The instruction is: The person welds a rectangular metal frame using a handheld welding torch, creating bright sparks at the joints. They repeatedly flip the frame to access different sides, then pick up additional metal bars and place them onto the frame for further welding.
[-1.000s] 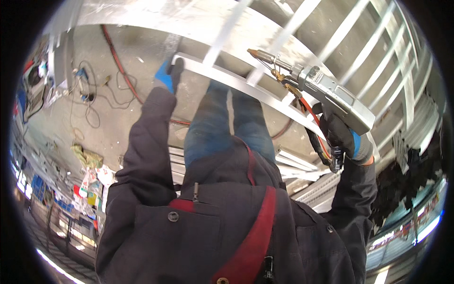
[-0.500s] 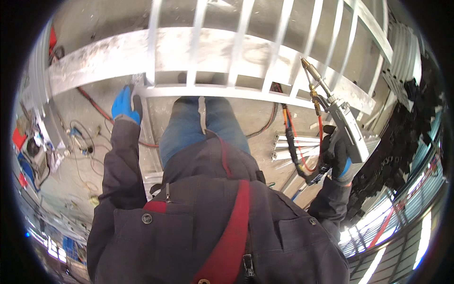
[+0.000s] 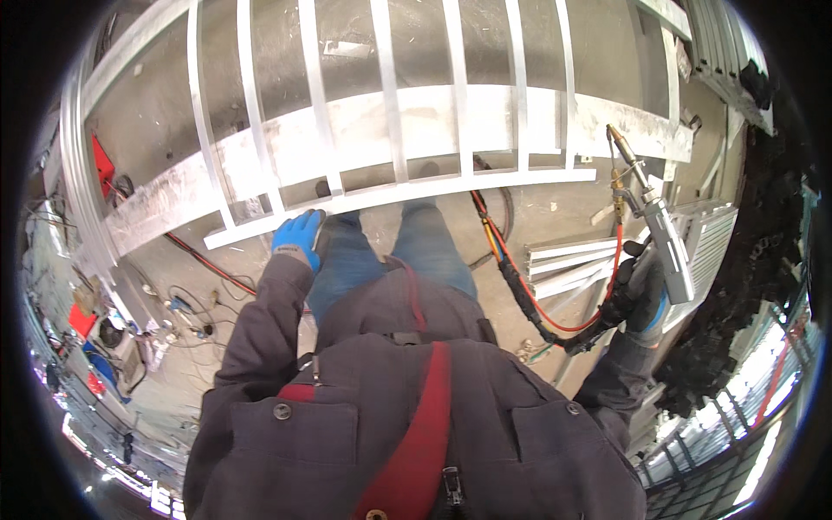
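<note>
Torch (image 3: 666,241) with a long grey body and a brass nozzle (image 3: 618,139) is out at the person's right, in the gloved right hand (image 3: 643,282); that grip is closed on the rear part of the body, its fingers partly hidden, and the nozzle points forward and slightly left. A red hose (image 3: 617,253) drops from the torch, and a dark bundled cable (image 3: 524,295) curves away leftward beside it. The nozzle shows just beside the right end of a pale metal rail (image 3: 494,179), apart from it. That rail forms the near edge of a barred frame (image 3: 386,78), whose bars run away from the person above a broad pale beam (image 3: 425,121). The left hand (image 3: 297,236), in a blue and dark glove, is at the rail toward its left end; whether that grip closes around the metal or only rests against it cannot be told. Further out, loose metal lengths (image 3: 572,260) lie on the concrete floor (image 3: 537,208) at the right, tangled cords (image 3: 195,321) at the left, and a dark jagged heap (image 3: 737,286) fills the far right
</note>
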Demonstrator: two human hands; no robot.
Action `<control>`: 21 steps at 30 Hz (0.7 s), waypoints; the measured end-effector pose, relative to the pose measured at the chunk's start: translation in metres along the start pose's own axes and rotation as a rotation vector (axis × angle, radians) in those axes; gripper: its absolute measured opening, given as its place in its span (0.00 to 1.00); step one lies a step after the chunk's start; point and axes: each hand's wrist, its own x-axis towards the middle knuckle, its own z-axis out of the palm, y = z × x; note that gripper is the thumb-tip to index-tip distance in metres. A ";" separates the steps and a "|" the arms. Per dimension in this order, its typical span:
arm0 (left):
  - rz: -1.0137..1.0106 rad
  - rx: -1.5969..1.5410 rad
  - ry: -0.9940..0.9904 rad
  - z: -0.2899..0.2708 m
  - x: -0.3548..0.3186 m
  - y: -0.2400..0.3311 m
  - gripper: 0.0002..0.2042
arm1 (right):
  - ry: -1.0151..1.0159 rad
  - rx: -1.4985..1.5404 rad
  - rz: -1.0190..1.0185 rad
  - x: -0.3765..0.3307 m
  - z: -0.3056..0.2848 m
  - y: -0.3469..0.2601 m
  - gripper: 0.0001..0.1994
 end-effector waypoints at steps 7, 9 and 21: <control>-0.156 0.149 0.069 0.021 0.031 0.066 0.27 | 0.017 0.001 -0.032 0.048 -0.080 0.004 0.24; -0.173 0.188 0.054 0.029 0.042 0.076 0.29 | 0.130 -0.012 -0.096 0.061 -0.093 0.008 0.22; -0.176 0.384 -0.268 0.022 0.089 0.092 0.30 | 0.102 -0.167 0.032 0.130 -0.185 0.016 0.21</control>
